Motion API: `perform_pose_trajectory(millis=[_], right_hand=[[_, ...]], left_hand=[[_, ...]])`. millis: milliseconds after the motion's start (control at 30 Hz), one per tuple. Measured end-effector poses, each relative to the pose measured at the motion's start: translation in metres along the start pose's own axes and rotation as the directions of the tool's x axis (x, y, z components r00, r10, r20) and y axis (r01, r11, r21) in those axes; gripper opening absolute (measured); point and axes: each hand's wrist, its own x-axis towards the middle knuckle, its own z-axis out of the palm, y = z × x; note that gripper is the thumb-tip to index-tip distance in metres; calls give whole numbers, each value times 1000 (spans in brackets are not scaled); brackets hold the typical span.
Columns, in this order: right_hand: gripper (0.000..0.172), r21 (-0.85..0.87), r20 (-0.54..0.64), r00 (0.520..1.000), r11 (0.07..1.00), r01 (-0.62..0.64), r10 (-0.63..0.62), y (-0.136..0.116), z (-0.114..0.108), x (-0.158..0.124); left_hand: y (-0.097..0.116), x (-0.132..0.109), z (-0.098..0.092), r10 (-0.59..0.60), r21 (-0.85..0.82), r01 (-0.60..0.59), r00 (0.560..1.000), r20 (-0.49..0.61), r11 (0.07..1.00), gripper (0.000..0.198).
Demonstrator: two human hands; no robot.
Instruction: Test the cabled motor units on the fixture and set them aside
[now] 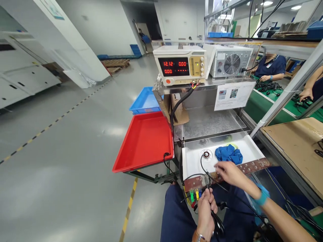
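White tray (252, 148): L fingers (207, 195) pinch cable (202, 164).

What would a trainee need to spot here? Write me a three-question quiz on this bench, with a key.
1. True or false: the red tray beside the bench holds parts.
2. Which lies in the white tray? A) blue cloth B) pliers C) tape roll
3. What does the top left reading on the power supply show?

Key
1. False: nothing shows in it.
2. A: the blue cloth lies there, near a small coil. The right hand rests on the brown perforated strip; the left hand grips black cables.
3. 12.12.
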Motion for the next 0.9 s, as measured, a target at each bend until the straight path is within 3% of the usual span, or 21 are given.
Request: perform_pose_trajectory(millis=[67, 133, 233, 400, 633, 900], right_hand=[[33, -176, -54, 990, 975, -135, 127, 5, 10, 58], [36, -219, -61, 979, 955, -202, 193, 7, 26, 102], [32, -208, -65, 974, 952, -224, 215, 9, 49, 138], [28, -185, -107, 966, 950, -251, 235, 22, 69, 148], [33, -168, -108, 965, 952, -256, 240, 35, 73, 157], [33, -148, -115, 967, 958, -245, 229, 37, 76, 157]], left_hand=[[-6, 7, -6, 7, 14, -7, 1000, 5, 1000, 78], [-13, 17, -15, 17, 22, -17, 1000, 10, 1000, 77], [-23, 36, -28, 21, 21, -21, 999, 36, 1000, 82], [-28, 49, -35, 21, 37, -23, 998, 58, 999, 84], [-18, 35, -25, 9, 34, -11, 999, 49, 999, 82], [-18, 38, -23, 33, 12, -33, 999, 21, 999, 83]])
